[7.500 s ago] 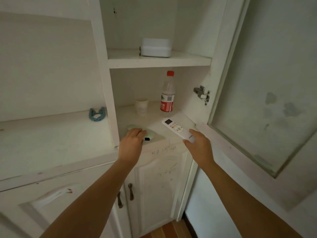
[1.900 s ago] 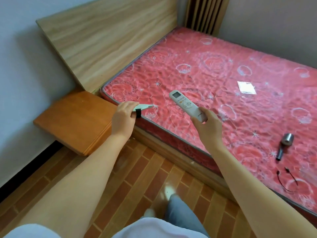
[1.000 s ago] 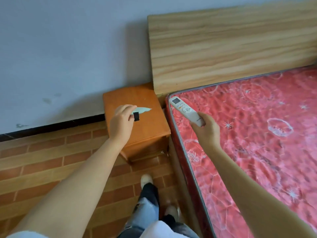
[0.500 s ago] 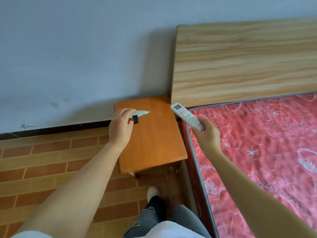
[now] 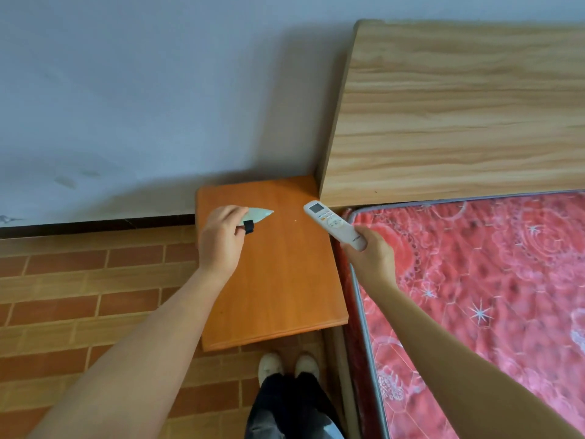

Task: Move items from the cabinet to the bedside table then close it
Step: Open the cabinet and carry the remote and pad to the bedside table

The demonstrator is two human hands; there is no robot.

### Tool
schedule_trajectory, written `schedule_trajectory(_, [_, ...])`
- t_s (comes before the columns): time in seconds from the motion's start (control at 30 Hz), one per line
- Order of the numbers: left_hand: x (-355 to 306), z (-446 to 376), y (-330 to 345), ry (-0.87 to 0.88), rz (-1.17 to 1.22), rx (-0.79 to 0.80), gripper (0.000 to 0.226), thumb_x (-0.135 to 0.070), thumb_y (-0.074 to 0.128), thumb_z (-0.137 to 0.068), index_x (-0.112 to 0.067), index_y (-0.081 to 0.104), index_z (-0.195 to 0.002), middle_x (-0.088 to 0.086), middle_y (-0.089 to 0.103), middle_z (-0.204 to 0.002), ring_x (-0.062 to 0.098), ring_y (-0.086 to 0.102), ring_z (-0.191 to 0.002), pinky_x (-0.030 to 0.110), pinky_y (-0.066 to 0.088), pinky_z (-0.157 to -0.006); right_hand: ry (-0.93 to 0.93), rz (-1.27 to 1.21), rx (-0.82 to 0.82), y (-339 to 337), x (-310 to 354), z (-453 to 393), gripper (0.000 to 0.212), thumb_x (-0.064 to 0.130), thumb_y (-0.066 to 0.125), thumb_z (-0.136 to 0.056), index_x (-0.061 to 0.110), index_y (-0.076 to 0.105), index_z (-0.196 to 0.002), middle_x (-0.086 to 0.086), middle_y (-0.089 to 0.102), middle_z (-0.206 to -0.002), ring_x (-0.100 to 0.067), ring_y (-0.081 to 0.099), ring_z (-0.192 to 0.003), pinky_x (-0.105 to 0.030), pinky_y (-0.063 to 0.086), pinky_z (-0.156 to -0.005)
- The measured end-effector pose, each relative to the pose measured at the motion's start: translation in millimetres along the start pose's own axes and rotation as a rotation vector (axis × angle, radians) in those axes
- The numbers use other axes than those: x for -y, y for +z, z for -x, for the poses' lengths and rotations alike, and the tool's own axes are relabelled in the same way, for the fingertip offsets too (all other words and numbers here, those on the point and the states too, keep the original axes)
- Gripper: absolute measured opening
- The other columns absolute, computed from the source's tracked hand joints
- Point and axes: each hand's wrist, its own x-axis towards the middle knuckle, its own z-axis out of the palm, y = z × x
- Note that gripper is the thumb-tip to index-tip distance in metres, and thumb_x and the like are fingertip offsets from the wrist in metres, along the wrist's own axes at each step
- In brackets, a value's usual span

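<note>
The orange wooden bedside table (image 5: 278, 280) stands against the wall, between the brick-pattern floor and the bed. My left hand (image 5: 221, 239) hovers over its left part, closed around a pale green flat object (image 5: 258, 214) with a small black part; its pointed tip sticks out to the right. My right hand (image 5: 370, 251) holds a white remote control (image 5: 332, 224) by its lower end, the display end reaching over the table's right edge. The cabinet is out of view.
A bed with a red patterned mattress (image 5: 474, 296) and a light wood headboard (image 5: 459, 115) fills the right side. A grey-white wall (image 5: 142, 90) rises behind the table. My feet in white shoes (image 5: 286, 365) stand on the floor just before the table.
I have come closer to the bedside table, which now lies right under both hands. Both hands keep the same grip on their objects.
</note>
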Motion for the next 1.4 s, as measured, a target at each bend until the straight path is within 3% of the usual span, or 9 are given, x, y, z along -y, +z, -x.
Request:
schedule_trajectory(0.37, [57.7,-24.1,116.9,-0.094,-0.016,-0.026,0.039,0.016,0.057,-0.076,0.006,0.061,-0.113,0.023,0.06,-0.118,0.039,0.051,-0.117,0.042,0.042,-0.099,0.006,0.017,0.05,95.4,-52.6,-80.9,0.035,0.01,0.059,-0.081,0.008,0.057,-0.116,-0.009,0.061,-0.112,-0.023,0.055,-0.102,-0.029,0.041,-0.081])
schedule_trajectory(0.5, [70.5,-10.5,158.1,-0.121,-0.011,0.063,0.041,0.013,0.06,-0.078,0.002,0.059,-0.117,0.02,0.056,-0.126,0.035,0.046,-0.125,0.043,0.041,-0.103,0.02,0.025,0.056,127.6,-76.8,-98.5,0.036,0.012,0.059,-0.081,0.011,0.057,-0.117,-0.007,0.06,-0.113,-0.022,0.055,-0.102,-0.03,0.044,-0.083])
schedule_trajectory(0.6, [79.6,4.1,178.8,-0.159,-0.033,0.115,0.043,0.007,0.063,-0.08,-0.003,0.057,-0.122,0.015,0.051,-0.135,0.03,0.04,-0.132,0.037,0.037,-0.104,0.032,0.024,0.059,143.5,-90.2,-100.5,0.039,0.012,0.059,-0.082,0.009,0.055,-0.12,-0.008,0.059,-0.116,-0.023,0.055,-0.104,-0.034,0.046,-0.088])
schedule_trajectory(0.87, [104.2,21.8,200.9,-0.153,-0.125,0.317,0.058,-0.004,0.054,-0.089,-0.018,0.033,-0.141,0.005,0.026,-0.153,0.023,0.018,-0.143,0.033,0.03,-0.109,0.017,0.037,0.053,163.3,-106.9,-104.8,0.044,0.009,0.056,-0.084,0.009,0.048,-0.128,-0.007,0.052,-0.126,-0.021,0.049,-0.114,-0.019,0.032,-0.088])
schedule_trajectory(1.03, [117.4,17.5,207.6,-0.007,-0.232,0.37,0.064,-0.005,0.054,-0.089,-0.026,0.027,-0.143,0.004,0.018,-0.155,0.023,0.011,-0.144,0.033,0.009,-0.112,0.003,0.121,0.052,176.9,-109.3,-114.7,0.048,0.015,0.058,-0.086,0.011,0.042,-0.131,-0.009,0.051,-0.122,-0.023,0.046,-0.112,-0.028,0.038,-0.088])
schedule_trajectory(1.23, [122.0,0.3,216.0,0.082,-0.241,0.42,0.064,-0.011,0.047,-0.093,-0.032,0.015,-0.145,-0.003,0.0,-0.157,0.011,-0.016,-0.137,0.032,-0.005,-0.113,0.054,0.256,0.036,194.9,-107.8,-125.8,0.051,0.03,0.06,-0.085,0.006,0.043,-0.126,-0.012,0.048,-0.121,-0.027,0.039,-0.113,-0.034,0.033,-0.096])
schedule_trajectory(1.4, [124.2,2.6,216.6,0.064,-0.222,0.461,0.067,-0.04,0.05,-0.09,-0.034,0.012,-0.145,-0.005,-0.006,-0.157,0.012,-0.017,-0.139,0.034,-0.007,-0.112,0.111,0.263,-0.002,207.1,-105.0,-130.8,0.05,0.032,0.066,-0.081,0.005,0.044,-0.117,-0.013,0.047,-0.117,-0.027,0.039,-0.111,-0.035,0.035,-0.096])
